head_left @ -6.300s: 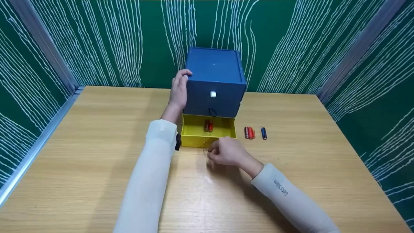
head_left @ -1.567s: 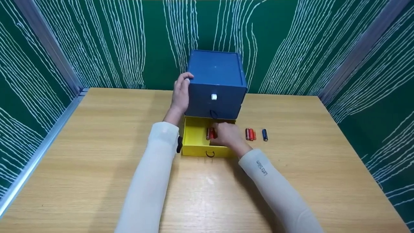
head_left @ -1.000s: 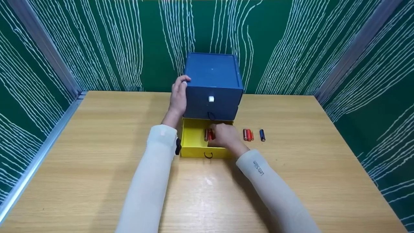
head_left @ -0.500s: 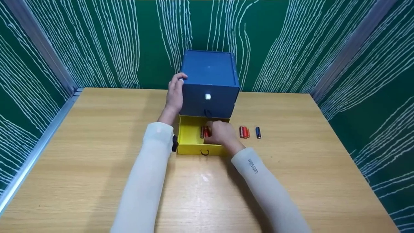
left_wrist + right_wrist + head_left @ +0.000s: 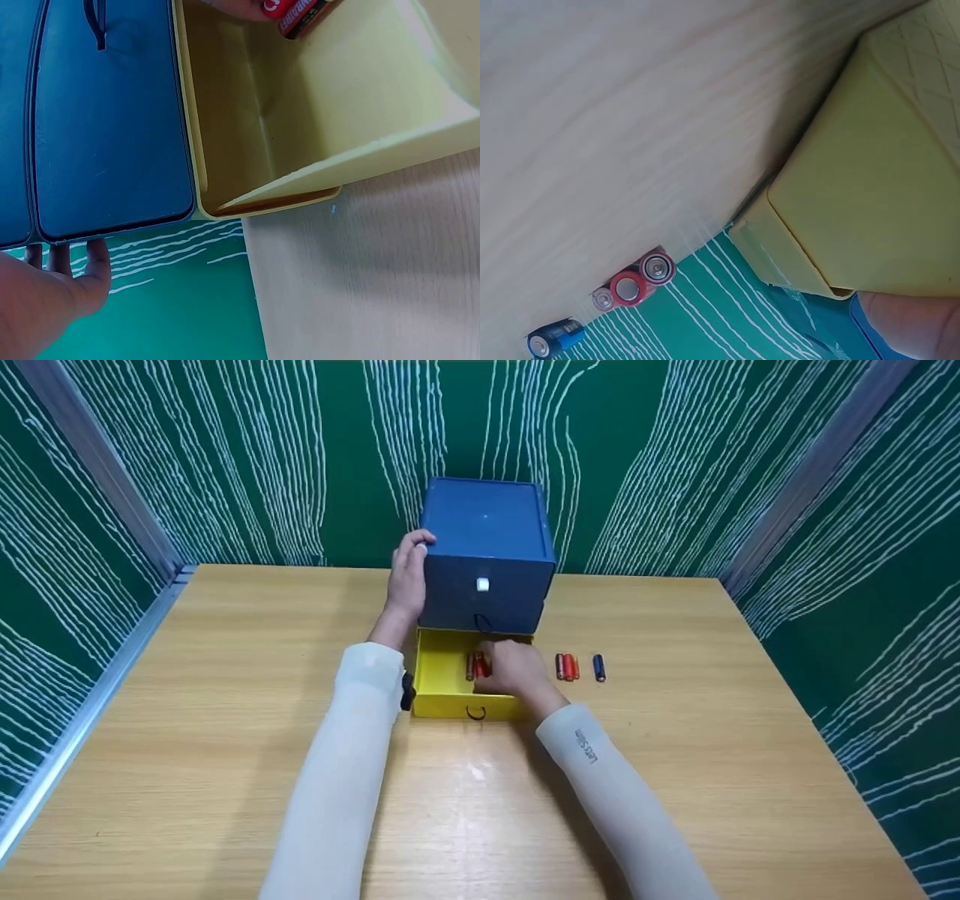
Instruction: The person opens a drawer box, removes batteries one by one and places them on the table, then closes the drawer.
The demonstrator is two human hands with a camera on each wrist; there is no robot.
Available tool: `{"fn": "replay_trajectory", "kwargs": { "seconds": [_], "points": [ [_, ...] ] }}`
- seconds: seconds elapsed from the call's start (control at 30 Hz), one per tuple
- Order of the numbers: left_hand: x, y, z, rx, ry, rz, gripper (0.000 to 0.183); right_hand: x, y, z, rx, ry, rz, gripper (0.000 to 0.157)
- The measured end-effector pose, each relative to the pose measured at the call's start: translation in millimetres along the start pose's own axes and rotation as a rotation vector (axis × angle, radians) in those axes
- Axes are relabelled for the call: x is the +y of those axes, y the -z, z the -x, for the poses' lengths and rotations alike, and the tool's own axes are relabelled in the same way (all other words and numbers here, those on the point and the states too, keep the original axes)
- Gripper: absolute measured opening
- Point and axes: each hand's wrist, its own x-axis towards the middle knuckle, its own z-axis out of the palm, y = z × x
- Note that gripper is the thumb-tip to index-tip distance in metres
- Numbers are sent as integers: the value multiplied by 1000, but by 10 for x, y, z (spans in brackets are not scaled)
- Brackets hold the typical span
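Observation:
My left hand rests on the left side of a blue drawer cabinet, with fingertips at its upper front edge. In the left wrist view, the fingers touch the cabinet's side. Below, a yellow drawer is pulled out, with a dark loop handle on its front. Two red batteries lie side by side inside; the left one is darker. My right hand reaches into the drawer and pinches the brighter red battery between thumb and finger. The hand partly hides the drawer's right side.
Right of the drawer on the wooden table lie several batteries: a close group of reddish ones and a separate blue one. A green wall with white lines stands behind the cabinet.
Since the oldest frame, the yellow drawer has come farther out and my right hand has moved from its loop handle to the batteries inside. Over the last second, both hands have stayed in place.

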Motion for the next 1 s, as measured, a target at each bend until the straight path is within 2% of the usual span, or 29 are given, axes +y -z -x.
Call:
{"fn": "replay_trajectory", "kwargs": {
  "seconds": [0.17,0.23,0.3,0.4,0.67,0.83,1.0],
  "points": [
    [-27,-11,-21,0,-22,-9,27,19,3,1,5,6,-23,53],
    [-13,-11,-13,2,-29,-15,27,22,9,-1,13,10,-44,53],
    [65,-8,32,1,-18,-14,28,27,19,-5,17,18,-68,52],
    [53,-9,24,2,-19,-11,28,24,46,-2,8,26,-104,51],
    [-220,-35,-125,6,-42,-17,27,36,136,62,-26,18,-214,47],
    [-250,-48,-133,17,-56,-17,26,54,211,122,-33,37,-268,49],
    [-224,-17,-132,13,-54,-13,26,94,333,166,-16,46,-275,48]
  ]
}}
